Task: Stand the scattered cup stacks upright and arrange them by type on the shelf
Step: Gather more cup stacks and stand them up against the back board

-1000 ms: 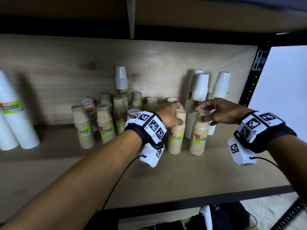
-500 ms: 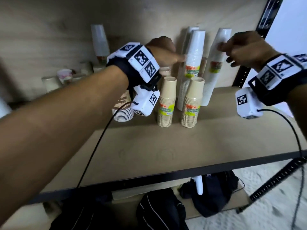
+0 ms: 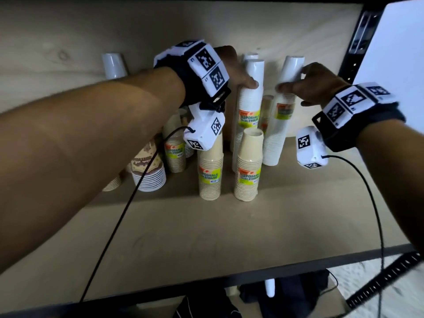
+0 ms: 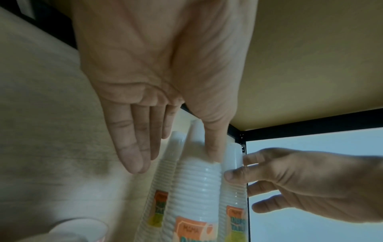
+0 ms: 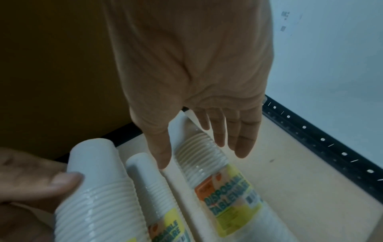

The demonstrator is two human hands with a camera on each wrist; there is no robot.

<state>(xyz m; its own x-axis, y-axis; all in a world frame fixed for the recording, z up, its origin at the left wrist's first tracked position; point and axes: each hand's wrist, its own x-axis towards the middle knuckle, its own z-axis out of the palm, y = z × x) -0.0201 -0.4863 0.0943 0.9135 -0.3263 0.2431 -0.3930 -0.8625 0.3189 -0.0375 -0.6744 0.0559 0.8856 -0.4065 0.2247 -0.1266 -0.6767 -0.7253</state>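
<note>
Three tall white cup stacks stand at the back right of the shelf (image 3: 229, 237). My left hand (image 3: 243, 74) grips the middle white stack (image 3: 249, 104) near its top, thumb pressed on its front (image 4: 213, 155), fingers straight behind it. My right hand (image 3: 291, 81) is at the right white stack (image 3: 278, 125); in the right wrist view its fingers (image 5: 238, 147) are straight on both sides of that stack (image 5: 209, 163), fingertips touching it. Two tan cup stacks (image 3: 210, 173) (image 3: 249, 166) stand upright in front.
Left of my left arm stand a patterned cup stack (image 3: 149, 166), smaller tan stacks (image 3: 175, 152) and a white stack (image 3: 114, 65) by the back wall. A black perforated post (image 3: 360, 42) bounds the shelf on the right. Dark bags (image 3: 286, 288) lie below.
Both hands have left the tops of the two tan stacks and risen to the tall white stacks behind. My left thumb now presses the middle one; my right fingers touch the right one.
</note>
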